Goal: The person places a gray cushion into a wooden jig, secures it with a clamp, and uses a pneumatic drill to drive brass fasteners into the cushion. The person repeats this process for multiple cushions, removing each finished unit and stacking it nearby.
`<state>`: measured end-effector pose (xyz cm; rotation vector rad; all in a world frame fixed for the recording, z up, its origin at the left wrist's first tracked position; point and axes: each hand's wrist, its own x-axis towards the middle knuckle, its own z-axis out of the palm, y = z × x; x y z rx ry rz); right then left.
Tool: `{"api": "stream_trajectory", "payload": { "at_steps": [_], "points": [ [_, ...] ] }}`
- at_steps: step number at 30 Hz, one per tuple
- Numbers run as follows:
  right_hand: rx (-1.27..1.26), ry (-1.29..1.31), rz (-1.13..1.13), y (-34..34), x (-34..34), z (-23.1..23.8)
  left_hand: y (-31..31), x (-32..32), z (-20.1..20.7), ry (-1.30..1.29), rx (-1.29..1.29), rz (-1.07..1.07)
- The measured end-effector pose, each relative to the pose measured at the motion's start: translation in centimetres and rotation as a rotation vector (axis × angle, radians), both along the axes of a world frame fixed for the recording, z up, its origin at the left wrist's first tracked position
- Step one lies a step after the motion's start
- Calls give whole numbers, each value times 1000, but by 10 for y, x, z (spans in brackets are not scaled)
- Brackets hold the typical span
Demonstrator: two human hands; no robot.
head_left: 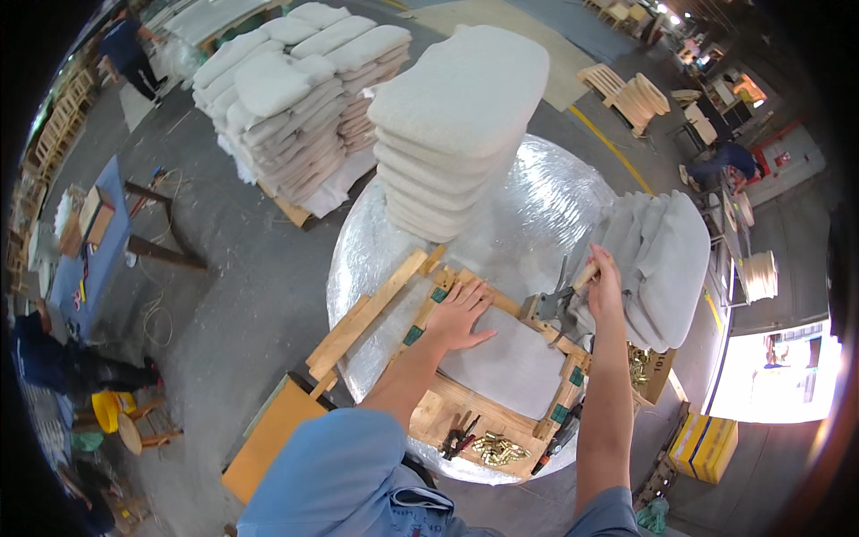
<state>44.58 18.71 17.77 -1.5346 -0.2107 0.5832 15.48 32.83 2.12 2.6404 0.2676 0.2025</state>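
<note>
A light grey padded panel (510, 362) lies inside a wooden frame (492, 295) with small green pads at its sides. My left hand (461, 315) rests flat, fingers spread, over the panel's far left corner and the frame's edge. At the far right corner, my right hand (605, 270) is closed round a light wooden handle (586, 276). That handle leads toward a grey metal part (553, 304) at the frame; whether it is a clamp lever or a separate tool, I cannot tell. Brass-coloured fittings (499, 449) and dark-handled pliers (459, 436) lie on the frame's near ledge.
The frame stands on a round table wrapped in shiny film (564, 179). A tall cushion stack (461, 98) rises behind it, with more grey cushions (662, 268) at right. A box of brass fittings (658, 371) sits near my right arm. An orange-brown board (268, 438) is at left.
</note>
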Motion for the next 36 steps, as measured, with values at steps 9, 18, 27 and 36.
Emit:
{"api": "stream_trajectory", "payload": {
  "at_steps": [9,18,27,36],
  "points": [
    [-390,-503,-122,8,-40,11,7,-9,-3,-20,-22,-40],
    [-469,-634,-130,12,-17,-1,24,-30,-5,-177,-238,-14],
    [-520,-677,-191,13,-20,-3,69,-221,-24,122,27,603],
    [-571,-672,-189,5,-19,-4,117,-260,1,387,-412,636]
  ]
}}
